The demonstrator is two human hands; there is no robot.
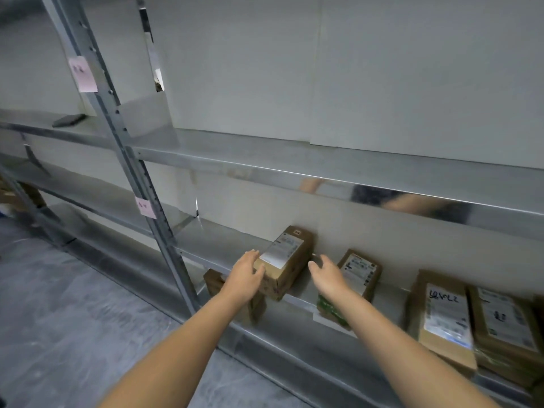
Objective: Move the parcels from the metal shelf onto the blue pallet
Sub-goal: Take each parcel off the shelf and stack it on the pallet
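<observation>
left hand point(245, 272) touching brown parcel point(287, 262); right hand point(328, 273) spread beside it.

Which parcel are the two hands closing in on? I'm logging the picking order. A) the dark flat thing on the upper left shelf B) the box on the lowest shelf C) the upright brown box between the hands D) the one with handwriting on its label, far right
C: the left hand touches the near corner of the upright brown box, and the open right hand hovers just off its other side.
</observation>
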